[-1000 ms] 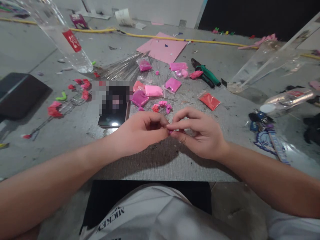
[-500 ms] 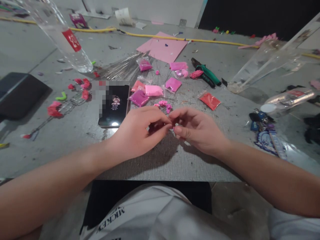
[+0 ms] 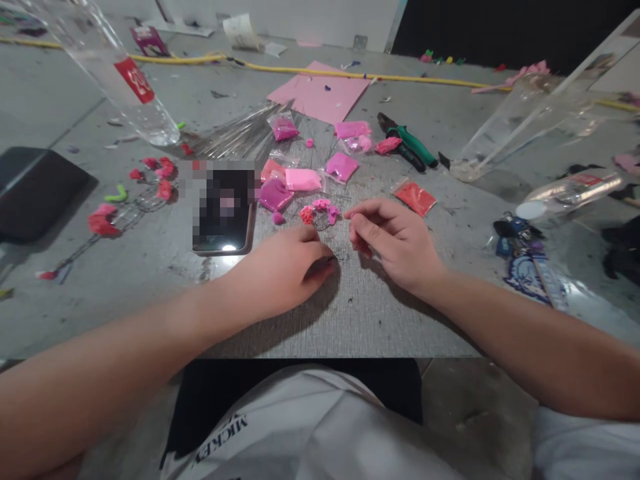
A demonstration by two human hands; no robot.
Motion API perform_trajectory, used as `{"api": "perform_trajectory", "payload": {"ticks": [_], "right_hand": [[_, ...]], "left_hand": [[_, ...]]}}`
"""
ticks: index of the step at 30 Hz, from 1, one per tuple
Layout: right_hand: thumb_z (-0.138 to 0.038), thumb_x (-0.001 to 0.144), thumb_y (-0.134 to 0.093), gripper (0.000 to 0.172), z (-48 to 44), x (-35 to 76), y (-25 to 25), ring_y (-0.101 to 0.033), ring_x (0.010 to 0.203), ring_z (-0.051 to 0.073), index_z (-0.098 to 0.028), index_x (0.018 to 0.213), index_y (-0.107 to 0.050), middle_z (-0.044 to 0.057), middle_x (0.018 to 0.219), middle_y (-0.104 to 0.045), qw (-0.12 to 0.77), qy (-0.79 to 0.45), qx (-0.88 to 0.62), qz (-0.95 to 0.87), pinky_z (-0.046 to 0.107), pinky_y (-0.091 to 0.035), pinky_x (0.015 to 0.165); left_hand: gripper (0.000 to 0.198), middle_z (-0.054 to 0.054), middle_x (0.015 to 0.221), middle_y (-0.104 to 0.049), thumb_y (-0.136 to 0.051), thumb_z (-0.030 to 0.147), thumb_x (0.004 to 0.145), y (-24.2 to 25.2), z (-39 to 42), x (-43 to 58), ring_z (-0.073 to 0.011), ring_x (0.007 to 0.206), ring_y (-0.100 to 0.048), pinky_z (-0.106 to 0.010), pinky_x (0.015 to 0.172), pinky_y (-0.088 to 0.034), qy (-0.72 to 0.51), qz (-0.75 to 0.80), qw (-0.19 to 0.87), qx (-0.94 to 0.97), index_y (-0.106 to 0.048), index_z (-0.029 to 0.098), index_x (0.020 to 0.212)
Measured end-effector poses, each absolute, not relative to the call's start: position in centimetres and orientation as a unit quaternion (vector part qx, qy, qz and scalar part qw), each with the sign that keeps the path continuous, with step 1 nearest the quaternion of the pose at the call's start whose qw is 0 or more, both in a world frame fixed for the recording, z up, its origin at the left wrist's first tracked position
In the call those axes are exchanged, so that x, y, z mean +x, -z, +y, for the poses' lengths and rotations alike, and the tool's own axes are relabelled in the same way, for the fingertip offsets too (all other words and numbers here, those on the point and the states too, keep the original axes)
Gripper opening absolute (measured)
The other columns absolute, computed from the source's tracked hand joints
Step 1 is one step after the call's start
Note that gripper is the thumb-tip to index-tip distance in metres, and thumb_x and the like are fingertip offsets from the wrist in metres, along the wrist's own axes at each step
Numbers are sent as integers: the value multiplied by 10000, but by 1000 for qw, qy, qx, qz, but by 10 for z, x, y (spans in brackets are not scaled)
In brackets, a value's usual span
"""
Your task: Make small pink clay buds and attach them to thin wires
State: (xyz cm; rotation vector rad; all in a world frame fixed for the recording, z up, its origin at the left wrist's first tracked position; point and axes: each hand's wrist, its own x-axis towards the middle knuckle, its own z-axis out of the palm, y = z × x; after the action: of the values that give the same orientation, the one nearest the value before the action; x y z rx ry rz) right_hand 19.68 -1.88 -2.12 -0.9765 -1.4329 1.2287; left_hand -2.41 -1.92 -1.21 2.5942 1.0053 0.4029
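Observation:
My left hand (image 3: 287,270) rests on the grey mat (image 3: 350,313) with its fingers curled shut; what is inside them is hidden. My right hand (image 3: 393,240) sits a little to the right, fingers bent in a loose pinch, with nothing that I can make out in it. Just beyond both hands lie small pink and red clay flowers (image 3: 320,212) on thin wire. Behind those are several small bags of pink and magenta clay (image 3: 303,179), and a bag of red clay (image 3: 415,197) lies to the right.
A phone (image 3: 223,213) lies left of my hands. Further left are red clay flowers (image 3: 103,220), a black case (image 3: 35,190) and a clear bottle (image 3: 117,73). Green-handled pliers (image 3: 407,143), pink paper (image 3: 320,97), a wire bundle (image 3: 235,137), a tipped clear container (image 3: 520,127) and keys (image 3: 523,250) surround the mat.
My hands were pinched together on a small pink piece. They have come apart: the left has dropped to the mat, the right has drawn back to the right.

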Motion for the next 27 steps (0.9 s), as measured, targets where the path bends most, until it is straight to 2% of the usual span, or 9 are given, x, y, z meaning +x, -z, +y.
{"api": "perform_trajectory", "payload": {"ticks": [6, 12, 15, 18, 20, 24, 27], "right_hand": [[-582, 928, -803, 394, -19, 195, 21, -583, 576, 98, -200, 964, -713, -37, 676, -660, 493, -507, -408, -577, 218, -431, 464], [-644, 957, -741, 458, -15, 198, 26, -543, 570, 101, -208, 835, -671, -37, 652, -605, 489, -557, -352, -572, 242, -434, 508], [-617, 938, -780, 468, -10, 200, 30, -535, 564, 101, -208, 772, -626, -51, 635, -559, 480, -620, -286, -551, 241, -404, 503], [-570, 929, -809, 442, -8, 201, 31, -553, 576, 106, -205, 765, -622, -53, 622, -567, 429, -686, -227, -542, 235, -397, 512], [-540, 910, -839, 410, -9, 201, 31, -564, 583, 105, -205, 787, -637, -57, 617, -588, 400, -712, -197, -543, 227, -403, 521], [-451, 908, -858, 322, -14, 200, 33, -552, 573, 83, -196, 830, -677, -51, 641, -645, 371, -726, -165, -554, 206, -408, 531], [-418, 907, -862, 292, -18, 199, 34, -561, 575, 77, -195, 832, -689, -37, 683, -692, 355, -734, -167, -554, 202, -425, 541]], "left_hand": [[298, -131, 986, -745, -554, 214, 1044, 16, -23, -19, -281, 907, -726, -430, 854, -576, -113, 379, 157, 905, -847, 155, 1044], [235, -85, 935, -748, -598, 217, 1027, 15, -12, -22, -233, 905, -707, -359, 826, -541, -178, 342, 208, 899, -823, 169, 985], [176, -49, 864, -724, -669, 281, 1009, 3, -12, -22, -182, 814, -666, -309, 754, -520, -261, 361, 276, 852, -792, 177, 938], [142, -18, 809, -697, -716, 322, 994, -6, -19, -20, -122, 653, -588, -255, 591, -467, -362, 393, 415, 737, -766, 190, 973], [169, -17, 815, -697, -756, 372, 979, -7, -26, -18, -112, 618, -569, -251, 549, -461, -407, 377, 500, 665, -763, 204, 991], [190, -23, 866, -716, -820, 418, 945, 1, -35, -11, -115, 652, -584, -261, 573, -505, -460, 329, 559, 606, -785, 232, 963], [107, -12, 885, -731, -830, 343, 949, 4, -39, -8, -104, 681, -625, -243, 609, -546, -477, 287, 575, 600, -806, 238, 948]]}}
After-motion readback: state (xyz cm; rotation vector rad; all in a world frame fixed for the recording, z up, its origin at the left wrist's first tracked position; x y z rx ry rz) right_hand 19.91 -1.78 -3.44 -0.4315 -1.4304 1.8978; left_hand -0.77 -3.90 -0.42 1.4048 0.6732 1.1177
